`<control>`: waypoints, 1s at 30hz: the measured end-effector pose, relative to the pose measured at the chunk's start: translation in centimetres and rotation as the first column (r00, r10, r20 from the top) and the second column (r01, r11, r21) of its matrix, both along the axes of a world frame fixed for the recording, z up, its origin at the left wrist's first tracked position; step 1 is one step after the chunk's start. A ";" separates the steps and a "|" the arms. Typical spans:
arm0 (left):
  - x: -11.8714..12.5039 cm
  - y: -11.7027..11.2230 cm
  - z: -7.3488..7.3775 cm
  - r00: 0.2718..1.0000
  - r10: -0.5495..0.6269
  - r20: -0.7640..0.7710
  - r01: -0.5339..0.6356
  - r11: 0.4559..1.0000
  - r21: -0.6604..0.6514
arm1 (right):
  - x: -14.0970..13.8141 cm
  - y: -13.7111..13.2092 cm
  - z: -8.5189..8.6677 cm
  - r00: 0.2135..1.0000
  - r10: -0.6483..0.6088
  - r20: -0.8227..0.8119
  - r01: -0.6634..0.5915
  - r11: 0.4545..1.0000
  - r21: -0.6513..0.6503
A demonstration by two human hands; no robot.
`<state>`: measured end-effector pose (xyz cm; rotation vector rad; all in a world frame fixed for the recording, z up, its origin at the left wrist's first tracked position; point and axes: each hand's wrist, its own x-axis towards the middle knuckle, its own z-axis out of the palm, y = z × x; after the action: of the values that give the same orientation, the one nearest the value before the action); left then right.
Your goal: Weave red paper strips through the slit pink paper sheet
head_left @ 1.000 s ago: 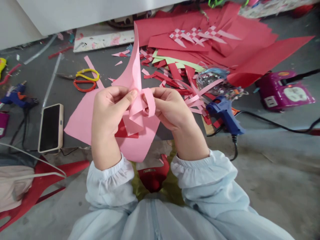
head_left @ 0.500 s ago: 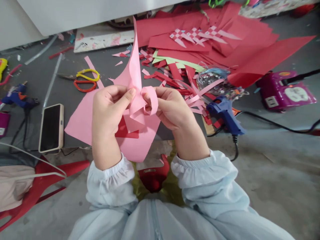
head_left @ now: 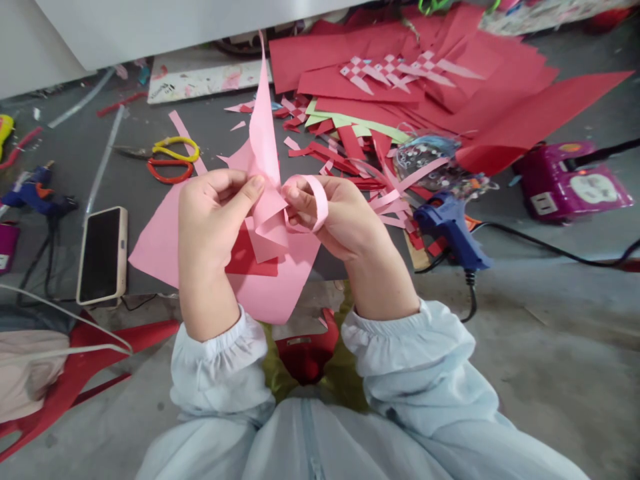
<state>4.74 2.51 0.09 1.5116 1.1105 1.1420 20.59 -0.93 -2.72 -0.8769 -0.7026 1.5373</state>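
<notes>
My left hand [head_left: 217,213] pinches a curled pink paper sheet [head_left: 263,133] between thumb and fingers, its tall point standing away from me. Just to the right, my right hand [head_left: 340,213] is closed on a narrow pink paper strip [head_left: 321,203] bent into a loop around its fingertips. Whether the strip is still joined to the curled sheet I cannot tell. Below both hands lies a larger pink sheet [head_left: 275,300], with a red paper piece [head_left: 245,257] on top of it, partly covered by the curled sheet.
Scissors [head_left: 175,160] and a phone [head_left: 103,257] lie to the left. A blue glue gun [head_left: 445,223] with a cord is at right, near a purple box [head_left: 575,180]. Red sheets [head_left: 350,57] and paper scraps [head_left: 345,160] spread across the back. Another glue gun [head_left: 37,193] sits far left.
My left hand and the curled sheet have shifted slightly left, away from my right hand. The looped strip has swung wider to the right around my right fingertips.
</notes>
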 end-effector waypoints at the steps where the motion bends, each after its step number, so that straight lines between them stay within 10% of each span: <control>1: 0.0 0.0 0.1 1.000 -0.001 -0.003 0.001 1.000 0.001 | 0.1 0.0 0.0 1.000 0.017 0.002 -0.017 1.000 0.005; 30: 0.3 0.1 -0.1 0.993 -0.041 0.109 0.045 0.998 -0.038 | -0.7 0.2 -0.5 0.993 -0.048 -0.109 0.044 0.998 -0.035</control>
<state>5.03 2.64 -0.05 1.4191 1.0172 1.1517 19.85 -0.71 -3.19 -0.8208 -0.5759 1.5471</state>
